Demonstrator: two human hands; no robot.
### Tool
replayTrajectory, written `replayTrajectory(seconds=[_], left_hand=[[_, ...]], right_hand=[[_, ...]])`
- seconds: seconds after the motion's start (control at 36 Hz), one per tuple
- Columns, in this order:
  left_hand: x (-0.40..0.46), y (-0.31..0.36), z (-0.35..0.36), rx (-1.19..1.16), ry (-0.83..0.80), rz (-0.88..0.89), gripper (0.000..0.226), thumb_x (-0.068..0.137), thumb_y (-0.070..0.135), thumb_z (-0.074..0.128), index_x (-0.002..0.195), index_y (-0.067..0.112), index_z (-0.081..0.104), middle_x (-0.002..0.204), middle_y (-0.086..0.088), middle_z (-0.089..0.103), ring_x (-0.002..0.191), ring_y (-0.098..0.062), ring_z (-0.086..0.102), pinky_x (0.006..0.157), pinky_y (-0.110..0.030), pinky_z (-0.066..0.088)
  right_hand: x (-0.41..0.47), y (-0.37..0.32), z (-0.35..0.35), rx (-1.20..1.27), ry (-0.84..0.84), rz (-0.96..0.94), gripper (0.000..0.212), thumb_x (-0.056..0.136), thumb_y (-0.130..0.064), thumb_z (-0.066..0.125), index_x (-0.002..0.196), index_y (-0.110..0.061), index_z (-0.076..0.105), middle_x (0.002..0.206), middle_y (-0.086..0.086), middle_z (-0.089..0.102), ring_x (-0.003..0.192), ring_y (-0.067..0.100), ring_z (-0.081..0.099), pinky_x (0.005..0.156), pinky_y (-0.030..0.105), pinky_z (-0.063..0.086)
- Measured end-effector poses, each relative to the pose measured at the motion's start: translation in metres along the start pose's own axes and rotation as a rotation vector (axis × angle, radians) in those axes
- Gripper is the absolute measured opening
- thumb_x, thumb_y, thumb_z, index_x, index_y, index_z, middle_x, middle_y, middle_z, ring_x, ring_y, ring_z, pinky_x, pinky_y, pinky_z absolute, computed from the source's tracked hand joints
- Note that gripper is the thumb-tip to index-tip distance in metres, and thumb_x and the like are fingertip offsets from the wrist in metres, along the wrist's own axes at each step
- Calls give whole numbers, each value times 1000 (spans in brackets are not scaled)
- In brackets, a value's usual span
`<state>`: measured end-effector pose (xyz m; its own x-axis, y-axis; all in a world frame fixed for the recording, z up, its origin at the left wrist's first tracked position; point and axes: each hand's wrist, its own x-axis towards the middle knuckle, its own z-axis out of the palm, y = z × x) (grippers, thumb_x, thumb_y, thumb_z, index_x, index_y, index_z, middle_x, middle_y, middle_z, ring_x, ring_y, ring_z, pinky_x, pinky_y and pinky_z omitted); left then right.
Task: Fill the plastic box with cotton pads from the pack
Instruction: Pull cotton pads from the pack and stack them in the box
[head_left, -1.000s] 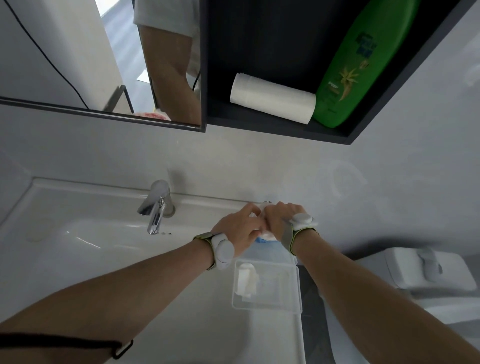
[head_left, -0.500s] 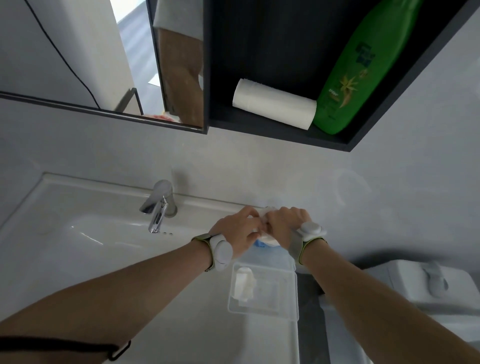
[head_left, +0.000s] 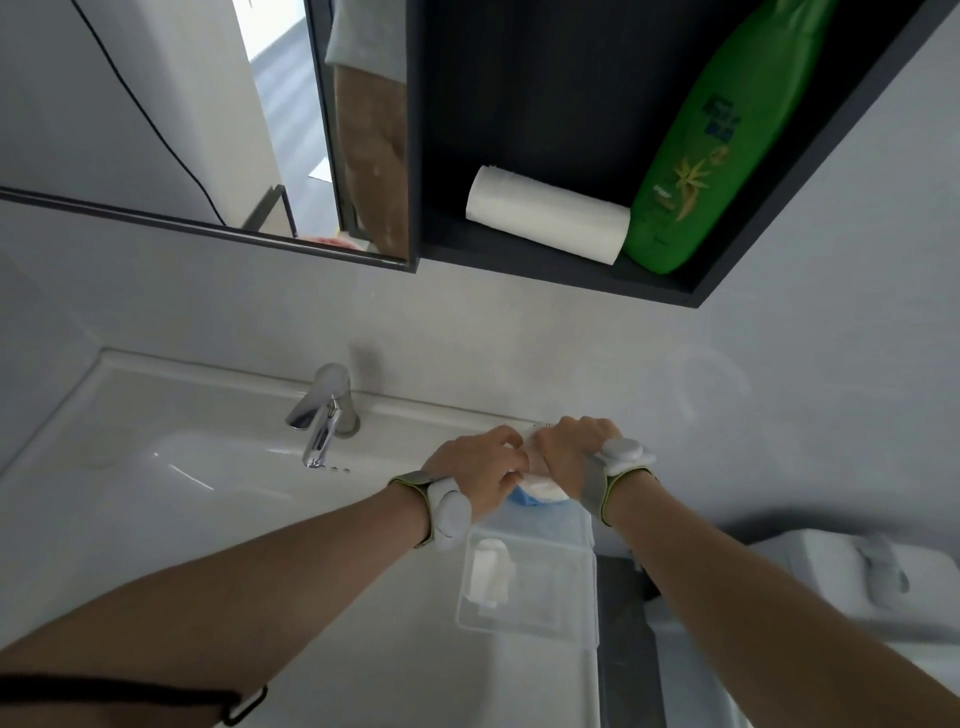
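sink ledge (head_left: 426, 415): plastic box (head_left: 540, 618) with few cotton pads (head_left: 488, 574) inside

So the plastic box (head_left: 540, 608) sits on the sink (head_left: 156, 519) rim's right end with a few cotton pads (head_left: 488, 571) in its left side, the pack (head_left: 540, 491) just behind it between both hands, faucet (head_left: 322, 415) off left, paper roll (head_left: 545, 221) and bottle (head_left: 691, 156) side by side on the shelf (head_left: 571, 270) above.

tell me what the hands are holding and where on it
Both hands, left and right, grip the pack of cotton pads by its upper end, above the plastic box; its blue and white lower part shows below them.
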<state>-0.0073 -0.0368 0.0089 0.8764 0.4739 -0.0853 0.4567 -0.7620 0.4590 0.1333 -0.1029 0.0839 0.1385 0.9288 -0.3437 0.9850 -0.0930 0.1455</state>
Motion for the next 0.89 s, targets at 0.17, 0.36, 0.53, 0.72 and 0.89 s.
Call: replayTrajectory(seconds=[0.17, 0.36, 0.53, 0.72, 0.89], left_hand=[[3, -2, 2, 9, 1, 53, 21, 100, 31, 46, 108, 28, 65, 139, 14, 49, 94, -25, 62, 71, -28, 39], [1, -2, 0, 24, 24, 43, 20, 100, 34, 45, 107, 28, 63, 139, 15, 48, 91, -22, 62, 68, -27, 36], [1, -4, -3, 17, 27, 11, 19, 98, 38, 46, 111, 33, 60, 136, 16, 46, 92, -23, 61, 68, -29, 38], [2, -7, -6, 10, 45, 8, 20, 95, 42, 48, 111, 32, 57, 126, 14, 50, 88, -23, 62, 72, -36, 52], [0, -9, -4, 36, 47, 15, 16, 97, 39, 48, 109, 30, 54, 125, 13, 50, 85, -22, 61, 70, -37, 54]], right_hand=[[3, -3, 3, 7, -44, 3, 31, 84, -38, 36, 89, -24, 64, 87, -3, 63, 85, 23, 63, 73, 29, 41], [1, 2, 7, 20, -1, -23, 32, 87, -37, 37, 95, -26, 66, 89, -2, 66, 83, 24, 64, 70, 29, 43], [-1, 11, 5, 42, 39, -52, 30, 92, -35, 36, 100, -31, 65, 94, -2, 65, 88, 24, 63, 71, 27, 39], [-4, 22, 14, 1, 185, -22, 30, 95, -34, 33, 98, -27, 63, 92, -4, 64, 85, 25, 64, 65, 28, 35], [-5, 33, 24, 200, 259, 48, 27, 93, -34, 43, 101, -33, 68, 96, -11, 54, 77, 23, 60, 62, 27, 40]])
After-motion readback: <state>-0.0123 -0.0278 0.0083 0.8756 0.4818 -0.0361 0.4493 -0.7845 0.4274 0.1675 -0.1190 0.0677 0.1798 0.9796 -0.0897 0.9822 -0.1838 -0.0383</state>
